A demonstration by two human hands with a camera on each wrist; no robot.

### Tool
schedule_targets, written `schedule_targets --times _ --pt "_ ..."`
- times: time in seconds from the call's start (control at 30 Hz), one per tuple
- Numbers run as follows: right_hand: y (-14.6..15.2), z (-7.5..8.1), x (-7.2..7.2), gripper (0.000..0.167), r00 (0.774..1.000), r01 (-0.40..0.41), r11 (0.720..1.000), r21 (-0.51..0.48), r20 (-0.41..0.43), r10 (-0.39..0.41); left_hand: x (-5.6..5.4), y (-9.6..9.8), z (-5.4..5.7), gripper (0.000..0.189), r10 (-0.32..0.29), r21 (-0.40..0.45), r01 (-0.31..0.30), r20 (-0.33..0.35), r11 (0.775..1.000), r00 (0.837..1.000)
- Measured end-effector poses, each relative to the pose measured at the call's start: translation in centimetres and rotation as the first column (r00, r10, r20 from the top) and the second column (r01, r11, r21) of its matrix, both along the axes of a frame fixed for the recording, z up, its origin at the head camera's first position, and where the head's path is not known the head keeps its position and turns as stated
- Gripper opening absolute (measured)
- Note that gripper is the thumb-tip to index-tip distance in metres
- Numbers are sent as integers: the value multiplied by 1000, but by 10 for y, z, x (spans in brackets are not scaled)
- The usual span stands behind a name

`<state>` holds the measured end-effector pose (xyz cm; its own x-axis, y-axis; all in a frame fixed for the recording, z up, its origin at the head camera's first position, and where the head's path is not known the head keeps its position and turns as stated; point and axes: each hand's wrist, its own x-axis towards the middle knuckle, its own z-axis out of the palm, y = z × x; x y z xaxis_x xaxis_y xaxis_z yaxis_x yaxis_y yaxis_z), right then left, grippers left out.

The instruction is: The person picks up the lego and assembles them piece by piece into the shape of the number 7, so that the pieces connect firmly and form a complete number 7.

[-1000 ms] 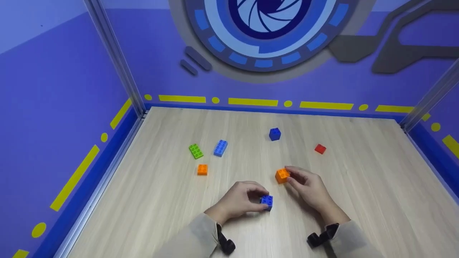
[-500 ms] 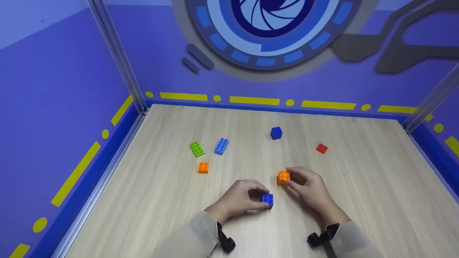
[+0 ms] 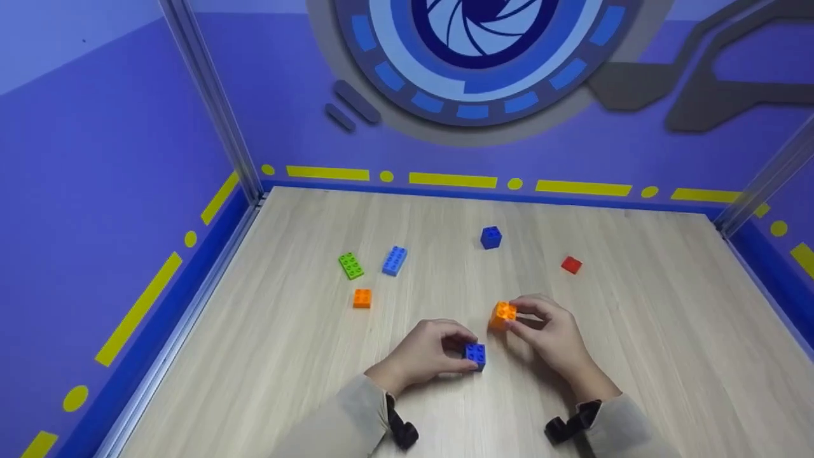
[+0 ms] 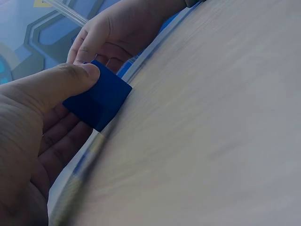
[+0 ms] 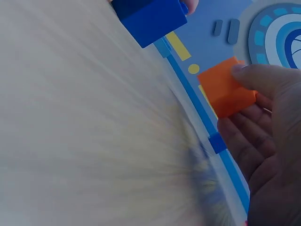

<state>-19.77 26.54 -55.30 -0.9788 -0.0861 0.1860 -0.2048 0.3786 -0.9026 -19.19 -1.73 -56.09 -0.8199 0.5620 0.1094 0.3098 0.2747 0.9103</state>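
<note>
My left hand [image 3: 427, 357] pinches a dark blue toy brick [image 3: 475, 357] between thumb and fingers, low over the table near its front middle. In the left wrist view the thumb presses one flat side of that blue brick [image 4: 101, 96]. Just beyond and to the right, my right hand [image 3: 550, 327] pinches an orange toy brick [image 3: 504, 315], its studs facing up. The right wrist view shows the orange brick [image 5: 225, 87] slightly tilted between thumb and fingers. A short gap separates the two held bricks.
Farther back on the wooden table [image 3: 305, 381] lie a green brick [image 3: 351, 266], a light blue brick [image 3: 395, 261], another orange brick [image 3: 362, 298], a second dark blue brick [image 3: 491, 237] and a flat red piece [image 3: 572, 264]. Panelled walls [image 3: 127, 191] enclose the sides and back.
The orange brick in my right hand has come slightly nearer to me and tilted. My left hand keeps its hold on the blue brick, almost still. The head view has shifted a little.
</note>
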Motion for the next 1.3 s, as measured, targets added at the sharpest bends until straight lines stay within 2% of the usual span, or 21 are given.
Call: schedule_targets --times 0.27,0.47,0.6,0.77,0.87,0.97,1.3 --pt "-11 4 9 39 997 -78 988 -135 -33 74 0 1 0 41 -3 22 2 25 1000 1000" --pt "-20 3 16 36 987 -157 973 -171 -69 147 1 0 0 39 -2 29 0 62 1000 998" --pt "-23 2 19 34 968 -241 947 -211 -130 217 2 0 0 39 5 21 -6 59 1000 998" --pt "-24 1 20 35 933 -343 905 -250 -200 299 1 -1 -2 39 24 16 -25 39 1000 999" --pt "-24 0 19 35 920 -379 891 -250 -207 333 0 -1 -3 39 25 25 -26 37 999 999" --pt "-24 -1 18 35 916 -388 893 -228 -200 347 0 0 -3 39 19 33 -21 44 999 999" --pt "-24 -4 18 32 928 -366 919 -146 -130 349 -1 0 -5 40 20 32 -22 49 999 999"
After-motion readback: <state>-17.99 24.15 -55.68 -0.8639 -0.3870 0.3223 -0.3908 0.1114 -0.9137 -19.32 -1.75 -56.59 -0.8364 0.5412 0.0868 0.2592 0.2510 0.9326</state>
